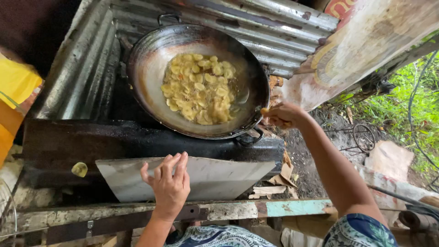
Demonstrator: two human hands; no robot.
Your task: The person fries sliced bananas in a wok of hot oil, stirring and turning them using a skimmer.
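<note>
A large dark wok (151, 59) sits on a blackened stove, holding many pale yellow slices (199, 89) frying in oil. My left hand (169, 183) rests flat with spread fingers on a grey metal sheet (219, 176) leaning against the stove front. My right hand (281, 114) is closed on a thin wooden handle at the wok's right rim; the utensil's end reaches into the oil and is hard to make out.
Corrugated metal sheets (274, 27) wall the stove behind and left. One loose slice (79, 169) lies on the stove's left ledge. A painted wooden beam (274, 208) runs along the front. Grass and scrap lie at right.
</note>
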